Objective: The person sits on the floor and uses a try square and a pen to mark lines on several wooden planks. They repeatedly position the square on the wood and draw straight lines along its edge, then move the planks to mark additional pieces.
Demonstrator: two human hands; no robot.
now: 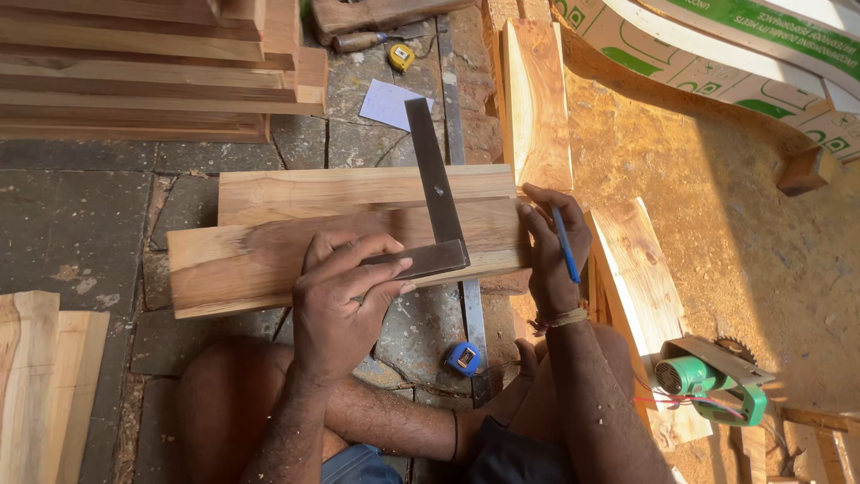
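Pressing try square [436, 202] onto plank [269, 260] — left hand [345, 291] grip clenched on stock; right hand [555, 242] grasping blue pencil [564, 244].

At your far left, a stack of planks [152, 67] sits on the stone floor [81, 215]. A white paper [387, 103] and a yellow tape measure [401, 56] lie far ahead of you. A blue tape measure [463, 358] rests near you. At your near right lies a green circular saw [712, 376] on sawdust [717, 224].

A dark steel try square [436, 193] lies flat across the near wooden plank [269, 260] (blade pointing away).
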